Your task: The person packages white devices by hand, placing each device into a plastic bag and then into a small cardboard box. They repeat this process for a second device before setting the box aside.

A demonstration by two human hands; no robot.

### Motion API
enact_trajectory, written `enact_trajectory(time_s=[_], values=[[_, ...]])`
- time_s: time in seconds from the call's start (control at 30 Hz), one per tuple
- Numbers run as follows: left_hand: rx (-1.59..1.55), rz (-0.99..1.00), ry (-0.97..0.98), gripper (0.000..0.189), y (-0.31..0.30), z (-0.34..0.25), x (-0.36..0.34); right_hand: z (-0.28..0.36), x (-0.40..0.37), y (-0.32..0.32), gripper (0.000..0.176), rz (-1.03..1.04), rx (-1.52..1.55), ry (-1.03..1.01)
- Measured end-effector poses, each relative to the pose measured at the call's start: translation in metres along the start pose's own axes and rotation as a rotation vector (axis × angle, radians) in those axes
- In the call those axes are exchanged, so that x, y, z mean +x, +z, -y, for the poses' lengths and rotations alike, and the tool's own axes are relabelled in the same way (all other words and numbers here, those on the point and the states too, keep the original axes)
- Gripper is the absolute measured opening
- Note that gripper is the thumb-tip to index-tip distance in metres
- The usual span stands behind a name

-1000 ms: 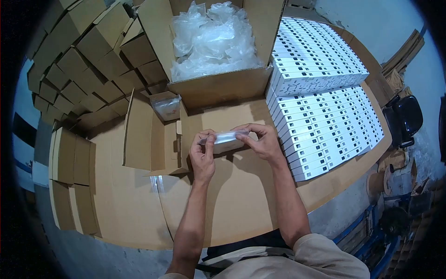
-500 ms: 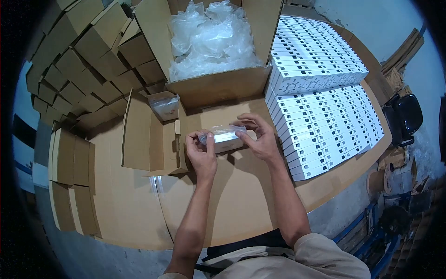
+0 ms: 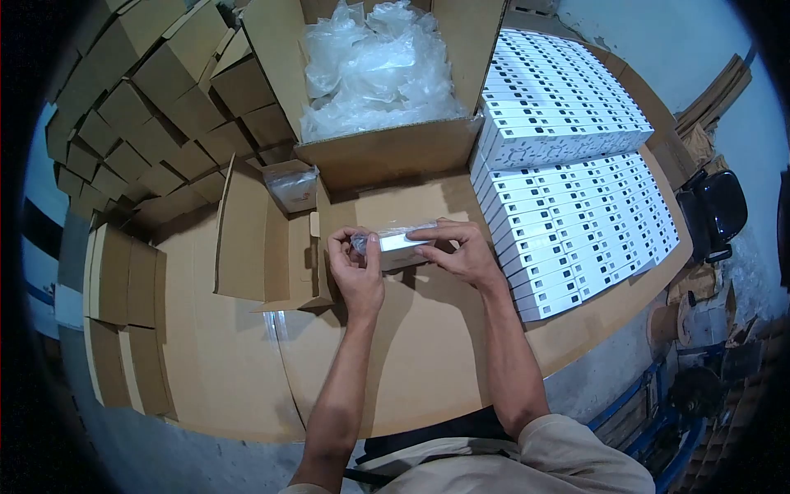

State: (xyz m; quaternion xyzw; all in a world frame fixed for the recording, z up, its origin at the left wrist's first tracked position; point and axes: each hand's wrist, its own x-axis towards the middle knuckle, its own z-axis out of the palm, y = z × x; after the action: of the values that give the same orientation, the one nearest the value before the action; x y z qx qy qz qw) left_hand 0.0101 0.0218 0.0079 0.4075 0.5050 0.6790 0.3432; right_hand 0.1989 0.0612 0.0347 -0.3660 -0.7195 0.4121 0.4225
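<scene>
Fingers of the left hand and right hand pinch a small white box in clear film at frame centre; watching from afar, I judge uneven thumb pressure could make it slip.

No text or number can be read; no label or sign either
</scene>
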Motion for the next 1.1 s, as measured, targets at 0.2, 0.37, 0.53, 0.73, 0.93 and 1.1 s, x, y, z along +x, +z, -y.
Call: enact_trajectory(time_s=[0.2,0.37,0.53,0.73,0.93,1.1], values=[[-0.014,0.003,0.069,0.026,0.001,0.002,0.0,0.011,-0.001,0.0,0.032,-0.023,0.061,0.097],[0.173,0.003,0.228,0.032,0.0,0.001,-0.006,0.014,0.0,0.0,0.03,-0.008,0.139,0.159],[0.6,-0.052,0.742,0.034,0.005,-0.014,-0.011,0.013,0.001,-0.002,0.028,-0.002,0.123,0.203],[0.818,0.187,0.791,0.027,0.002,-0.01,-0.017,0.004,0.0,-0.002,0.028,-0.007,0.033,0.061],[0.74,0.184,0.699,0.026,0.002,-0.01,-0.013,0.008,0.0,-0.004,0.028,-0.001,0.004,0.112],[0.608,0.199,0.575,0.026,-0.001,-0.009,-0.009,0.007,0.0,-0.005,0.031,-0.002,0.027,0.103]])
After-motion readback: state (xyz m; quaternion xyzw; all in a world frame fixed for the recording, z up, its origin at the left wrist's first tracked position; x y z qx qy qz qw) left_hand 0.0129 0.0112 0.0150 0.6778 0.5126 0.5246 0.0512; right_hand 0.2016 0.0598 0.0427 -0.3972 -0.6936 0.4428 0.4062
